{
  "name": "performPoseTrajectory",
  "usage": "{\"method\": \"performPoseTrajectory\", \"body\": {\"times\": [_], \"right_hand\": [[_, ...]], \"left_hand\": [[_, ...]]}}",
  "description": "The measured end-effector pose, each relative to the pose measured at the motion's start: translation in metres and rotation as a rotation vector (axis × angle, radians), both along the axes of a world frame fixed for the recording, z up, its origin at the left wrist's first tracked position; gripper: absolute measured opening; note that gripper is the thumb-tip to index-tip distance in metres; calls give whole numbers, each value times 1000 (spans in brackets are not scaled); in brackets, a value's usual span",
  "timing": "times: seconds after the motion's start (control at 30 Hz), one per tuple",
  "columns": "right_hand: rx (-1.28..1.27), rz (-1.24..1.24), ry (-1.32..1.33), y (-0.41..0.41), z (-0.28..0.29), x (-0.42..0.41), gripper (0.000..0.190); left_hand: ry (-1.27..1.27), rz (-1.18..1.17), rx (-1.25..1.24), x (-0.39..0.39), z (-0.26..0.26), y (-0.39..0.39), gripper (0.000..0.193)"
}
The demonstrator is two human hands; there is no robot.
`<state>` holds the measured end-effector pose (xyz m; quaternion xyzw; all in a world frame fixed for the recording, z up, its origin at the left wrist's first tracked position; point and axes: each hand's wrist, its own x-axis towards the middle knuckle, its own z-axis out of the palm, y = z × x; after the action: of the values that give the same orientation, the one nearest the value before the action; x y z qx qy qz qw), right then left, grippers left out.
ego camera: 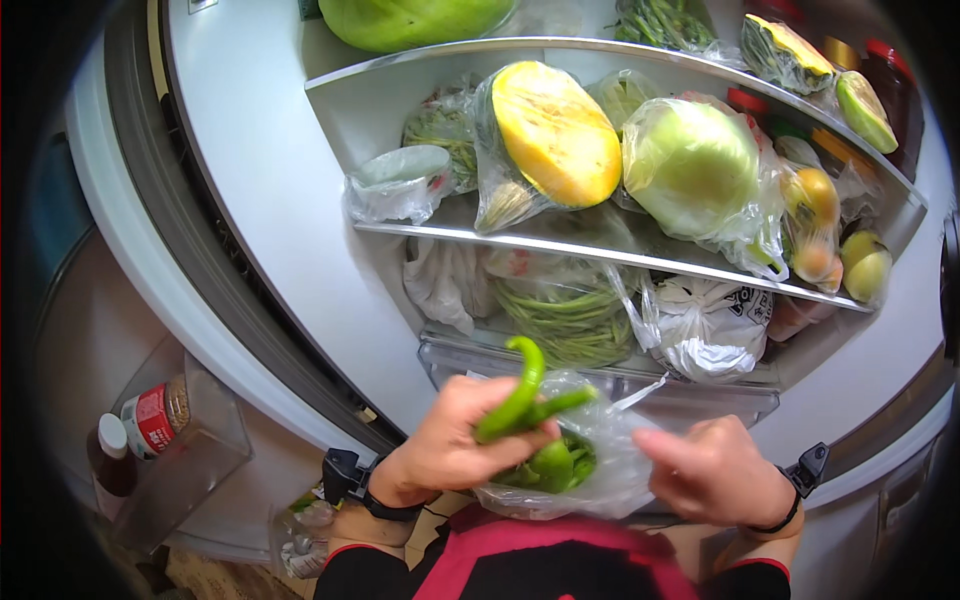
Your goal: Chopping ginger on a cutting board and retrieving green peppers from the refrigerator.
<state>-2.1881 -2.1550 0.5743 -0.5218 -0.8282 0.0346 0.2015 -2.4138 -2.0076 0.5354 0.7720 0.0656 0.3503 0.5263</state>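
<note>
My left hand (472, 439) grips green peppers (517, 405), one curving upward and another pointing right. Just below and to the right hangs a clear plastic bag (611, 480) with more green peppers (559, 465) inside, seen through its mouth. My right hand (712, 472) is at the bag's right side, slightly blurred, fingers curled and thumb towards the bag; it seems to hold the plastic, though the grip is not plain. Both wrists wear black straps with a small device. The bag is in front of the fridge's lower drawer (682, 409).
The open fridge has shelves (600, 255) holding a bagged cut pumpkin (559, 135), a bagged pale green gourd or melon (694, 165), long green beans (570, 319) and a white plastic bag (712, 322). At left, the door bin (187, 480) holds a labelled jar (157, 420) and a white-capped bottle (112, 457).
</note>
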Motion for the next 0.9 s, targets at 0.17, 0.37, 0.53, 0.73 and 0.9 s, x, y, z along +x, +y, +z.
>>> {"method": "performPoseTrajectory", "body": {"times": [0.17,0.37,0.53,0.73,0.9], "right_hand": [[-19,48,64,3,-8,1,40],[41,145,434,11,-10,11,34],[450,84,619,23,-33,27,48],[-30,316,975,45,-42,41,58],[-249,24,933,59,-52,44,123]], "left_hand": [[-898,96,-259,-1,17,3,12],[-695,-132,-105,-72,33,-21,11],[90,307,71,-77,2,2,66],[316,190,-95,-21,-25,13,53],[186,190,-116,-14,-32,21,24]]}}
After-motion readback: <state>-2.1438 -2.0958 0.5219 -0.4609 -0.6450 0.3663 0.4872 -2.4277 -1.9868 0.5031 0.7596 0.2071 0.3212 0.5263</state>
